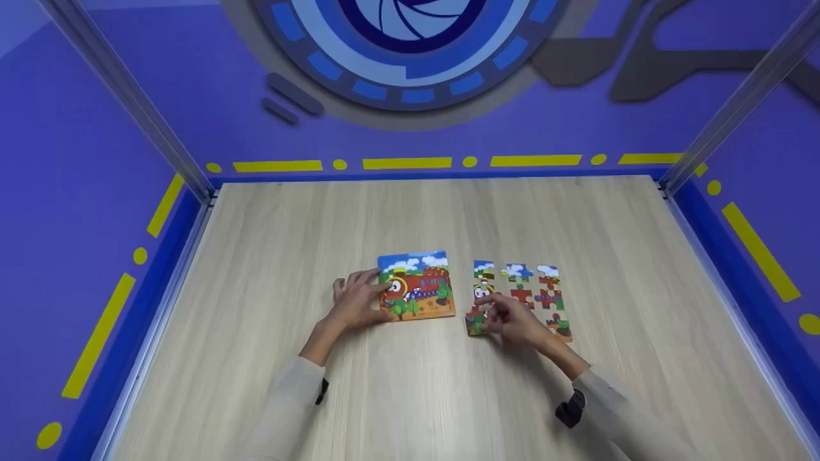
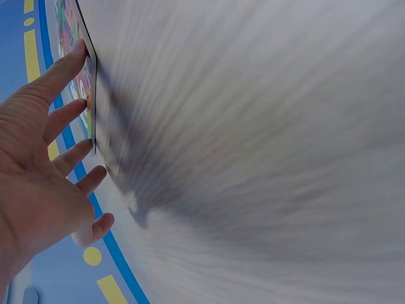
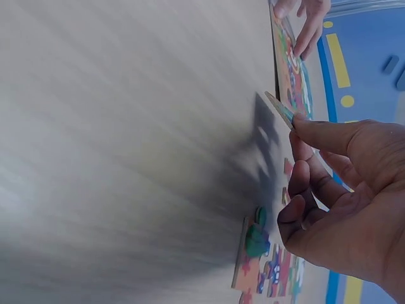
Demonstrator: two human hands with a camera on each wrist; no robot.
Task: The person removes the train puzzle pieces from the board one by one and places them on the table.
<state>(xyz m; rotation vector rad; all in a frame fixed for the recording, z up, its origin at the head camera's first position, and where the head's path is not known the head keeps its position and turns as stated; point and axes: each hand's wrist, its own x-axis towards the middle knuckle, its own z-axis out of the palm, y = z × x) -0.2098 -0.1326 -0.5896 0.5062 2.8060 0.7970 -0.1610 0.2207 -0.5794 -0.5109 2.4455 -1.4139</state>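
A square picture board with a cartoon red train lies flat on the table. My left hand rests at its left side, fingers extended and touching its edge. In the left wrist view, the left hand's fingertips lie along the board's border. My right hand pinches a jigsaw piece between thumb and fingers. The right wrist view shows this piece tilted and raised off the table, with its shadow beside it. Most of its printed face is hidden there.
Several loose jigsaw pieces lie in spaced columns right of the board, some partly behind the right hand. The pale wooden table is bounded by a blue-purple back wall and side walls with metal posts.
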